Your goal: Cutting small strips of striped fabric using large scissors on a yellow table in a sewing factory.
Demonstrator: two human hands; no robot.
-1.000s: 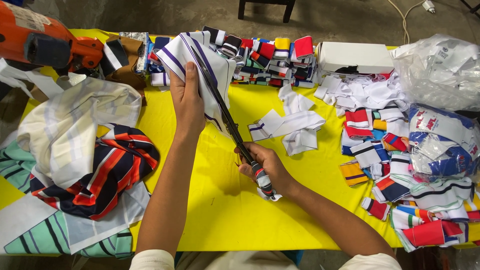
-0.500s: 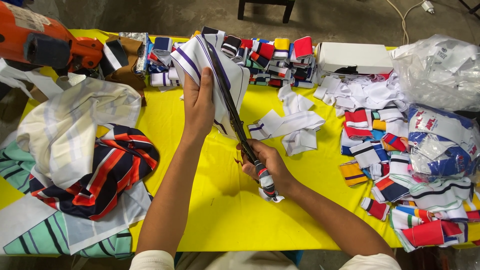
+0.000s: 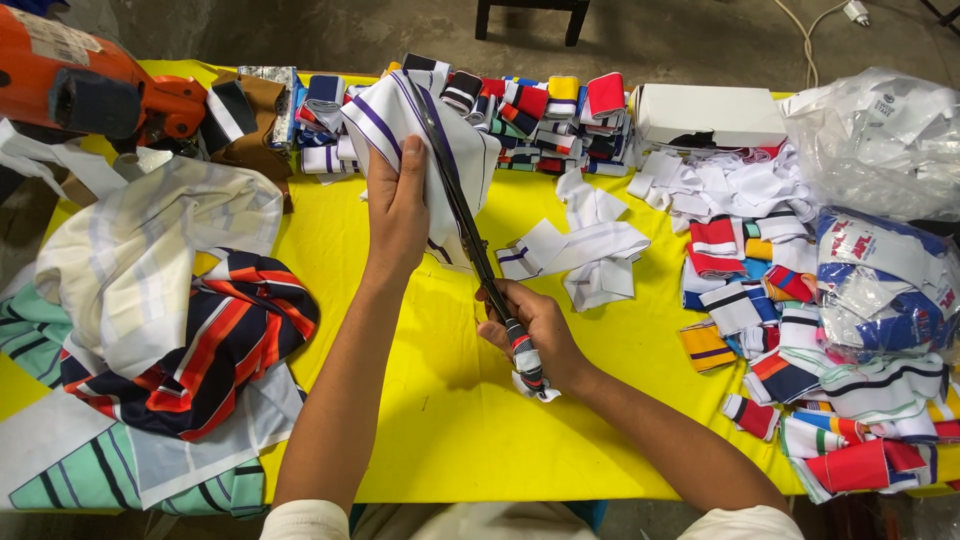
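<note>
scissors cutting a white striped cloth above the yellow bench

the white cloth with purple stripes [image 3: 400,125] is held up over the middle of the bench's far half, pinched in the closed left hand [image 3: 397,205]; the long scissors [image 3: 462,205] run along its right side, blades nearly shut against the fabric, their handles wrapped in cloth and gripped in the closed right hand [image 3: 535,335]. just right of them lie loose white strips [image 3: 590,250]. folded coloured collars [image 3: 540,110] line the far edge beside a white box [image 3: 710,112]. cut pieces and plastic bags [image 3: 880,140] fill the right edge, striped fabric heaps [image 3: 190,330] the left, on the yellow bench [image 3: 460,420].
</note>
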